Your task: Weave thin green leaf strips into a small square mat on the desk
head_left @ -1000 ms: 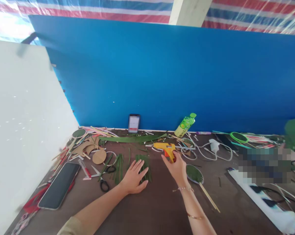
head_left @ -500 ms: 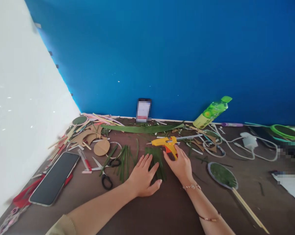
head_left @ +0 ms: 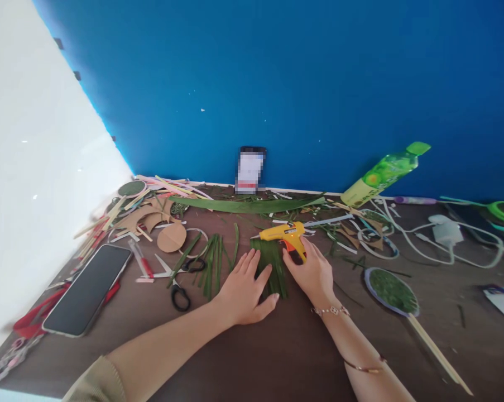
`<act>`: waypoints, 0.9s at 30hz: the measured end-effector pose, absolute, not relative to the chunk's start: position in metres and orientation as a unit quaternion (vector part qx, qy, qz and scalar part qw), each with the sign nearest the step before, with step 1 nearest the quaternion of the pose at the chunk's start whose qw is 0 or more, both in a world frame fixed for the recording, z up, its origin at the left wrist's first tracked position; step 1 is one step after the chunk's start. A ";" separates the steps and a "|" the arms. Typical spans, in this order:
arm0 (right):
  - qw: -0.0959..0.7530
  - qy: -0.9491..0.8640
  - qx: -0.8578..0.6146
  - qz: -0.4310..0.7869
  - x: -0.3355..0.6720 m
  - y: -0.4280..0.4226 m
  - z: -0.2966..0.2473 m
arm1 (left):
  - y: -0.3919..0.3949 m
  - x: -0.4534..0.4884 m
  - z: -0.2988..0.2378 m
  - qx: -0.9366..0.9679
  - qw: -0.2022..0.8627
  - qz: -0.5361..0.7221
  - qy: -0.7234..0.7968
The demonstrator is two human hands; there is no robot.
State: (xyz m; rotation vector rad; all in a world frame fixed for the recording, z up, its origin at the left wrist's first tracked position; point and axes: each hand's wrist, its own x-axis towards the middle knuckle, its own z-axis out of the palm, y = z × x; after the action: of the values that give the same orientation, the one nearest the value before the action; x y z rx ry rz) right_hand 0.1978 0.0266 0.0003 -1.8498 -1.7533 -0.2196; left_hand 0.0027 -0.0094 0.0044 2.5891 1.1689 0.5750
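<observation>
Hands: L (head_left: 245, 287) flat, splayed on leaf strips (head_left: 272, 258); R (head_left: 314, 273) prob. round glue gun (head_left: 283, 233) handle, half hidden.

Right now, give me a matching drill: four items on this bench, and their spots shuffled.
Items
1. hot glue gun
2. scissors
3. large smartphone
4. green bottle

Spots
A. tilted at the blue wall, far right
B. screen up near the table's left edge
C. handle held by the right hand
D. between the large smartphone and the loose leaf strips

Pairs: 1-C, 2-D, 3-B, 4-A
</observation>
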 end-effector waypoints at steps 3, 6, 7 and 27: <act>0.283 -0.659 -0.692 -0.079 0.198 0.027 0.000 | -0.010 0.002 0.005 0.884 0.131 0.206 0.400; 0.278 -0.660 -0.694 -0.080 0.198 0.027 -0.001 | -0.010 0.002 0.005 0.881 0.136 0.216 0.399; 0.276 -0.660 -0.694 -0.080 0.198 0.027 -0.002 | -0.010 0.002 0.005 0.881 0.135 0.214 0.399; 0.280 -0.676 -0.675 -0.098 0.198 0.029 -0.003 | -0.009 0.000 0.011 0.893 0.128 0.155 0.403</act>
State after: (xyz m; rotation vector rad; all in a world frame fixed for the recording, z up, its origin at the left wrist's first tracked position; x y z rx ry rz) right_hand 0.1982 0.0287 -0.0034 -1.8090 -1.8116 -0.2640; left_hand -0.0002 -0.0087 0.0109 2.5974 1.1726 0.4502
